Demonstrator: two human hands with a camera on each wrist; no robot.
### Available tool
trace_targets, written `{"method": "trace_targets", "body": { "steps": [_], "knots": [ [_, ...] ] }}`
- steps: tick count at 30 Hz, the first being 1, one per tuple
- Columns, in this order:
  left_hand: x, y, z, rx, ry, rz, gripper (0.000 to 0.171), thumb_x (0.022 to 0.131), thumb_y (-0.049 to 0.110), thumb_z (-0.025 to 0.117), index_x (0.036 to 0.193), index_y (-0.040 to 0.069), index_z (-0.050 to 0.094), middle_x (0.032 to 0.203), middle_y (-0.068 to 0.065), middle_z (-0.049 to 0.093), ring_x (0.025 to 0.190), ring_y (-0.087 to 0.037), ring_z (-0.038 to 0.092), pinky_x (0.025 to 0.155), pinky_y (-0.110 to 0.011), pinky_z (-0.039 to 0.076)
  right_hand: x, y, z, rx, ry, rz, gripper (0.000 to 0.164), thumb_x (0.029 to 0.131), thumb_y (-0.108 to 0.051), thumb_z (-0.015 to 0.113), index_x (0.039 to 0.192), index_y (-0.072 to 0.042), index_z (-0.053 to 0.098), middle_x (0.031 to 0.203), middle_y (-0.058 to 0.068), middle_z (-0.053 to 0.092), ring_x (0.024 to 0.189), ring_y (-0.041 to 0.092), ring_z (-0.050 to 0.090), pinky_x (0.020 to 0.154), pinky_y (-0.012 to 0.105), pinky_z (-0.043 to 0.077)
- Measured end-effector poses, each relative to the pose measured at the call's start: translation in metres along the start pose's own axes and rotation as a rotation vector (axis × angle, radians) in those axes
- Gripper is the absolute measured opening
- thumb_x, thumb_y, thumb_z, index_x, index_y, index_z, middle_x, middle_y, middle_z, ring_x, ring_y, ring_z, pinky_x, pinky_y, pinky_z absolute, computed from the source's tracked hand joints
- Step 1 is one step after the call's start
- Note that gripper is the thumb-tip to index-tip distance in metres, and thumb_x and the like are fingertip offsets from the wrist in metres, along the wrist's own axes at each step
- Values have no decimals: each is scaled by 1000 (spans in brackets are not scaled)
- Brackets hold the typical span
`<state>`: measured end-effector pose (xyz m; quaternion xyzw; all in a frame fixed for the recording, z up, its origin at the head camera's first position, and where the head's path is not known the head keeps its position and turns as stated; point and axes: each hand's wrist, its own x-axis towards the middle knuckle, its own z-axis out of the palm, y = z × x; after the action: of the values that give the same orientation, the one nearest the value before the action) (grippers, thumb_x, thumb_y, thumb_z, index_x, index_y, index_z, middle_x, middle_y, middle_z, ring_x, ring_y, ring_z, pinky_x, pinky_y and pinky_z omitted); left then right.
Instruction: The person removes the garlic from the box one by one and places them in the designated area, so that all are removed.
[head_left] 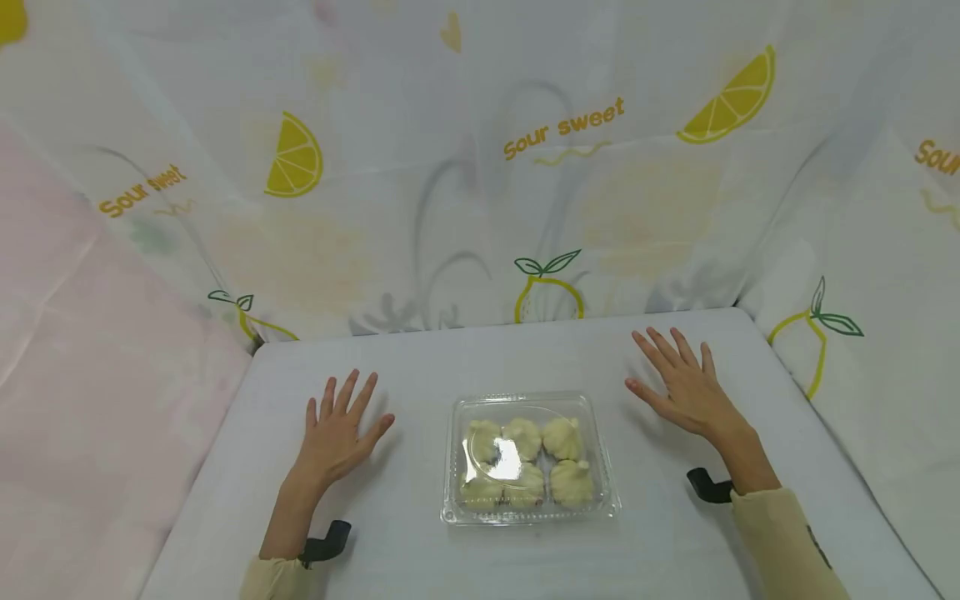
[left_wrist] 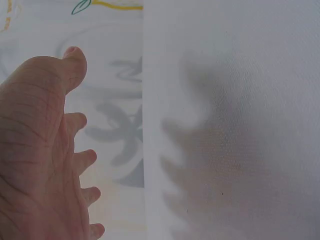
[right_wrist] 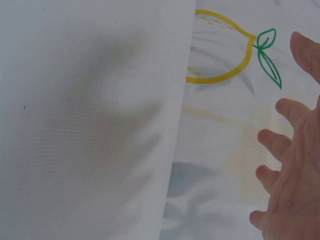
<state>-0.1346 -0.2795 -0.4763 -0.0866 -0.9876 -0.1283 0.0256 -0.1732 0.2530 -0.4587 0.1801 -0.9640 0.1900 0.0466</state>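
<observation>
A clear plastic clamshell box [head_left: 531, 518] lies closed on the white table, with several pale pleated buns [head_left: 572, 482] in two rows inside. Glare on the lid hides part of the buns in the middle. My left hand [head_left: 333, 442] is held over the table to the left of the box, fingers spread and nothing in it. On the other side, my right hand [head_left: 686, 392] hovers with its fingers apart, also holding nothing. Each wrist view shows the palm side of a hand, the left hand [left_wrist: 37, 145] and the right hand [right_wrist: 300, 165], with finger shadows on the cloth.
The white-covered table [head_left: 495, 362] ends at a hanging curtain [head_left: 420, 217] printed with lemons and words. Pink fabric [head_left: 90, 375] hangs on the left side. A black wrist mount [head_left: 327, 542] is on the left forearm, another black mount [head_left: 708, 486] on the right.
</observation>
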Motion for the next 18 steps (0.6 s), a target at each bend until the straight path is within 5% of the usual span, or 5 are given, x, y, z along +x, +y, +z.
{"method": "trace_targets", "body": {
  "steps": [18],
  "knots": [
    [-1, 8, 1, -90, 89, 154, 73, 93, 53, 60, 153, 17, 36, 153, -14, 34, 139, -44, 25, 105, -67, 20, -11, -5, 4, 81, 91, -77, 77, 92, -36, 67, 157, -23, 27, 157, 11, 31, 144, 37, 20, 108, 69, 8]
  ]
}}
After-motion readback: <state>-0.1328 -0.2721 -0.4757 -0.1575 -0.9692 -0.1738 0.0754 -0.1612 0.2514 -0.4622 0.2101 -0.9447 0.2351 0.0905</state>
